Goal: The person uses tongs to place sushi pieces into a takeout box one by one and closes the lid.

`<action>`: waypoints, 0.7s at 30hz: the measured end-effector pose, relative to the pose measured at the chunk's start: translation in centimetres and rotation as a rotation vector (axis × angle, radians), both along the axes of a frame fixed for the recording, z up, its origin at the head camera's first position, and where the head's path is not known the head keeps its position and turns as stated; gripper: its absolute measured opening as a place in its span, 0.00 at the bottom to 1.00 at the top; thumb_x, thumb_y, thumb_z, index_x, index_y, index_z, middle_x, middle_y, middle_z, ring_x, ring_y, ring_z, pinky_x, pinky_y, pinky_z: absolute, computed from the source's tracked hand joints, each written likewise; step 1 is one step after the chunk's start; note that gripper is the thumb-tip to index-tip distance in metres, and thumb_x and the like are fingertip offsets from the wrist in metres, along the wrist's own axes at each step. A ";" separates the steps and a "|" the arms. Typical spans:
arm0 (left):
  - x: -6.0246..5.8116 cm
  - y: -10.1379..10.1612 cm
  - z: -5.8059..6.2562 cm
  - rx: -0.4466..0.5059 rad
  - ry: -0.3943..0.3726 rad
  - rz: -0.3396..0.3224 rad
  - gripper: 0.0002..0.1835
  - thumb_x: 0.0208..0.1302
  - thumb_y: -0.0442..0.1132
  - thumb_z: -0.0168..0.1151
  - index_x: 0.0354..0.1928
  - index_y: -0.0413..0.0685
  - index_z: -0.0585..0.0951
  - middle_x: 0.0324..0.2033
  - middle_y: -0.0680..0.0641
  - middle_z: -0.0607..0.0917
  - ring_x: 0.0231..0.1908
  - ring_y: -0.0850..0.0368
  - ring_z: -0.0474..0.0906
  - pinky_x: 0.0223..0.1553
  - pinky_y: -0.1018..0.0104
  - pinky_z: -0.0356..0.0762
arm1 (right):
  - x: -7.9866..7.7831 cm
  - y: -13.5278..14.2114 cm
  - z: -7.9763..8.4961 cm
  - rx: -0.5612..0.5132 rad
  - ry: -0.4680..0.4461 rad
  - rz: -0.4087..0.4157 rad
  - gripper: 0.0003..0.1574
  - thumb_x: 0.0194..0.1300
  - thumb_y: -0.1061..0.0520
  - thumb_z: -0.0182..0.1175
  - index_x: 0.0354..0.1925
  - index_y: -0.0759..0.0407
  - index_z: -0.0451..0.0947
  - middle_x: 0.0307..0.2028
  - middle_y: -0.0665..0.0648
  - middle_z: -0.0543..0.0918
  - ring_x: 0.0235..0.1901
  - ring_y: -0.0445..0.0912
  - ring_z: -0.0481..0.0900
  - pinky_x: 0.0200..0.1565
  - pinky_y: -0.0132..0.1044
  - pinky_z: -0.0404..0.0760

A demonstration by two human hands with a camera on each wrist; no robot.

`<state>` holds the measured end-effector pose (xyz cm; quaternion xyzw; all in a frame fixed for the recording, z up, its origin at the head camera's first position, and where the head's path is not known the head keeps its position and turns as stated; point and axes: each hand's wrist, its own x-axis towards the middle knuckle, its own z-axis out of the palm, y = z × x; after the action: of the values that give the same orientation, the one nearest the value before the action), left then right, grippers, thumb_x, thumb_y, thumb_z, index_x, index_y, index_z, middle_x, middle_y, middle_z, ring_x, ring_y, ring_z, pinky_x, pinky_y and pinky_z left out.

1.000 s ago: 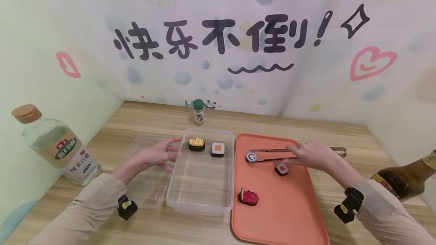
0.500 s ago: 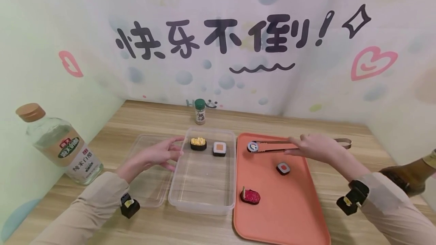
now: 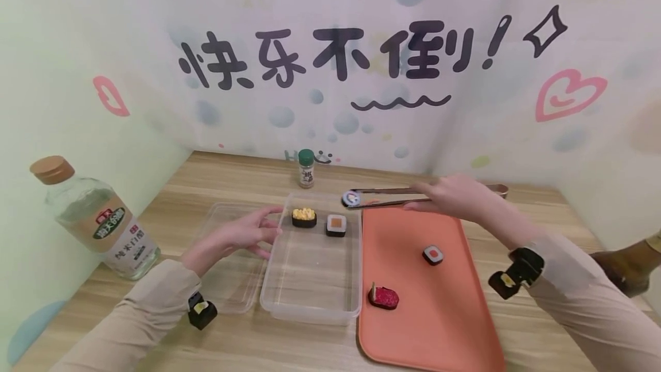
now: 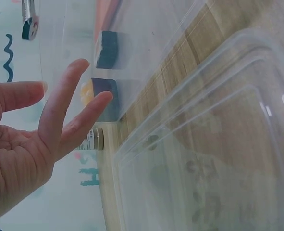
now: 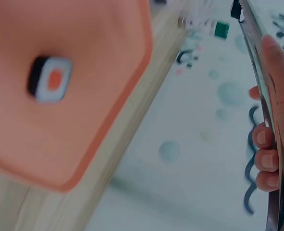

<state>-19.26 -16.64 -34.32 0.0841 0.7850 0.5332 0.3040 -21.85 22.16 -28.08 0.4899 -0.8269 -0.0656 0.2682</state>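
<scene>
My right hand (image 3: 457, 195) grips metal tongs (image 3: 384, 191), whose tips pinch a round sushi roll (image 3: 351, 198) with a white rim and dark side. The roll hangs near the back right corner of a clear plastic container (image 3: 312, 286). At that container's left wall, my left hand (image 3: 250, 232) has its fingers spread and loosely extended, fingertips right at the wall. Inside the container sit a yellow-topped sushi (image 3: 304, 218) and a white square roll (image 3: 336, 225) with an orange centre. The orange tray (image 3: 434, 320) holds a red-centred roll (image 5: 50, 79) and a red-topped sushi (image 3: 384, 298).
Left of the container lies a clear lid (image 3: 229, 286), partly under my left hand. Behind stands a green-capped seasoning jar (image 3: 306, 170). A large clear bottle (image 3: 105, 225) is at the left, and a brown bottle (image 3: 627, 266) at the right, partly behind my sleeve.
My right hand has lifted the tongs with the round roll off the tray and carried them up and left to the container's edge. The left hand stays at the container.
</scene>
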 end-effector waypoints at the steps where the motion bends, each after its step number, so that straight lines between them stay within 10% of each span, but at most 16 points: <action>1: 0.0 0.0 0.0 -0.001 0.000 -0.003 0.33 0.67 0.32 0.45 0.70 0.43 0.44 0.63 0.25 0.56 0.55 0.34 0.70 0.38 0.60 0.85 | -0.1 -0.9 0.0 0.017 -0.014 0.000 0.41 0.64 0.28 0.25 0.31 0.55 0.74 0.06 0.45 0.60 0.06 0.37 0.50 0.09 0.26 0.48; 9: 0.0 0.3 0.0 -0.009 0.001 0.008 0.33 0.67 0.32 0.45 0.70 0.43 0.45 0.62 0.25 0.58 0.53 0.35 0.71 0.38 0.59 0.85 | 0.5 -7.5 -0.6 0.213 -0.227 -0.040 0.20 0.58 0.42 0.58 0.25 0.56 0.72 0.10 0.47 0.67 0.09 0.38 0.63 0.10 0.26 0.57; 21: 0.1 0.2 -0.2 0.006 0.013 0.035 0.34 0.66 0.31 0.47 0.70 0.43 0.45 0.62 0.25 0.58 0.53 0.35 0.71 0.37 0.59 0.86 | 0.9 -12.7 -1.8 0.459 -0.266 -0.039 0.19 0.61 0.40 0.55 0.31 0.53 0.80 0.15 0.50 0.79 0.12 0.40 0.73 0.12 0.29 0.68</action>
<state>-19.12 -16.42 -34.54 0.0745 0.7868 0.5401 0.2893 -20.93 9.50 -29.90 0.5262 -0.8277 -0.1914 0.0376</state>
